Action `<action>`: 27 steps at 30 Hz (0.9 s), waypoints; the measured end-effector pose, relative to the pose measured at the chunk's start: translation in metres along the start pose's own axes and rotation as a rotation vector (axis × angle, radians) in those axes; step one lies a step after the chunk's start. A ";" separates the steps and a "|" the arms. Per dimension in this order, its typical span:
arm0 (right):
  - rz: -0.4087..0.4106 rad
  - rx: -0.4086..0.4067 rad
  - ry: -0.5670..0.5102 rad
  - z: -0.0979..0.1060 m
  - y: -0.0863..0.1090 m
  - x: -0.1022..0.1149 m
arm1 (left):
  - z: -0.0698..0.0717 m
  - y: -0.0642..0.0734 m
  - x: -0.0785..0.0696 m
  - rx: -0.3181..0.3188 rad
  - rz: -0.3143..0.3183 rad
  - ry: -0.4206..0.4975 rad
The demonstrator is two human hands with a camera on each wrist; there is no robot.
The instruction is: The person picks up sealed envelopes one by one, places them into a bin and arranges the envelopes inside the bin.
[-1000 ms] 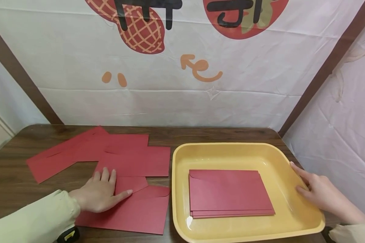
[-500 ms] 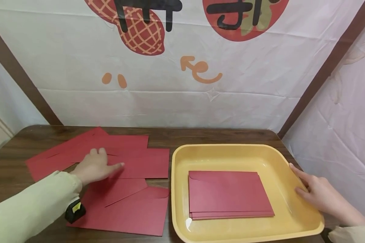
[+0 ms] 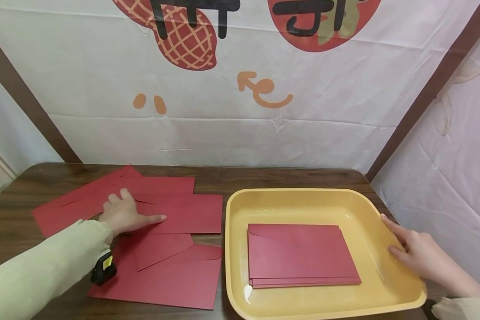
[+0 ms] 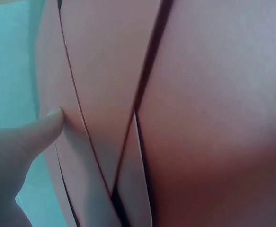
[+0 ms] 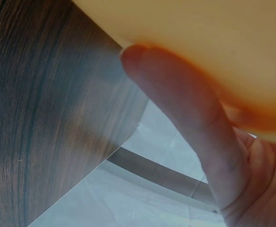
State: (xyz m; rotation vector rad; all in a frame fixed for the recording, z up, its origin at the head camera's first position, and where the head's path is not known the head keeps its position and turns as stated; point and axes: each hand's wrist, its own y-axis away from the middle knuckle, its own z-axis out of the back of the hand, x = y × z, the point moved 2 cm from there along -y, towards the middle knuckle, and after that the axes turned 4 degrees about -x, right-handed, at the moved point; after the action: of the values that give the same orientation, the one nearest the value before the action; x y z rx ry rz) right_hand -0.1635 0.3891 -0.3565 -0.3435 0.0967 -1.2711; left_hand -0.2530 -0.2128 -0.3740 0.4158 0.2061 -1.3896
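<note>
Several red envelopes [image 3: 188,213] lie overlapping on the left of the table. My left hand [image 3: 122,215] rests over the upper ones, thumb stretched to the right and the other fingers slightly bent. In the left wrist view the left thumb [image 4: 45,125] touches the surface of an envelope [image 4: 223,94]. On the right stands a yellow tray [image 3: 292,306] with a small stack of red envelopes [image 3: 300,251] inside. My right hand [image 3: 422,255] grips the tray's right rim, its thumb on the inner side. Its other fingers are mostly hidden in the head view.
The dark wooden table [image 3: 264,174] ends at a white printed cloth [image 3: 224,138] behind and another cloth [image 3: 456,155] on the right. A narrow strip of wood separates the loose envelopes from the tray.
My left hand has moved away from me, from the nearer envelopes to the farther ones. The right hand and the tray stay where they were.
</note>
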 end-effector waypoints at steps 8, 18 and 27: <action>-0.011 -0.002 0.011 0.003 -0.001 -0.002 | -0.001 -0.003 -0.005 0.015 0.012 0.025; -0.016 0.017 0.009 0.003 -0.002 -0.002 | 0.002 -0.001 -0.007 0.002 0.045 0.066; -0.005 0.005 0.011 0.001 -0.002 -0.002 | 0.004 0.002 -0.003 -0.020 0.021 0.112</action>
State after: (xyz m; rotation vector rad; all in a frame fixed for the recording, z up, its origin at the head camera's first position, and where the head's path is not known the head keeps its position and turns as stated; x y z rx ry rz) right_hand -0.1656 0.3907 -0.3553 -0.3333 0.1018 -1.2781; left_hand -0.2520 -0.2113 -0.3687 0.4784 0.3062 -1.3435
